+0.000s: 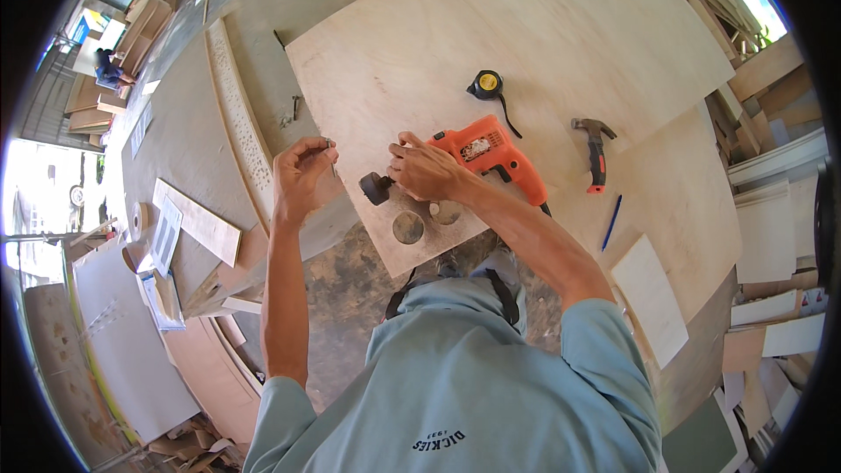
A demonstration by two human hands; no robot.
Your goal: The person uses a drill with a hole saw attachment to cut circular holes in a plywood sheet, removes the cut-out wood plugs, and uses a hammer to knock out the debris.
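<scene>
An orange corded power drill (491, 151) lies on its side on a pale plywood sheet (385, 52). My right hand (427, 170) is closed around its front end, hiding the chuck. A dark round hole saw (376, 188) sticks out to the left of those fingers. Held off to the left, my left hand (302, 171) pinches a small thin metal piece (332, 156) between thumb and fingertips, apart from the drill; its exact kind is too small to tell. Two round holes, one a cut hole (407, 228), show near the sheet's front corner.
A black and yellow tape measure (486, 84), a hammer (596, 153) and a blue pencil (611, 222) lie on the plywood. To the left are a curved perforated strip (235, 96) and a tape roll (138, 221). Stacked boards (780, 210) line the right. Another person (109, 68) is far left.
</scene>
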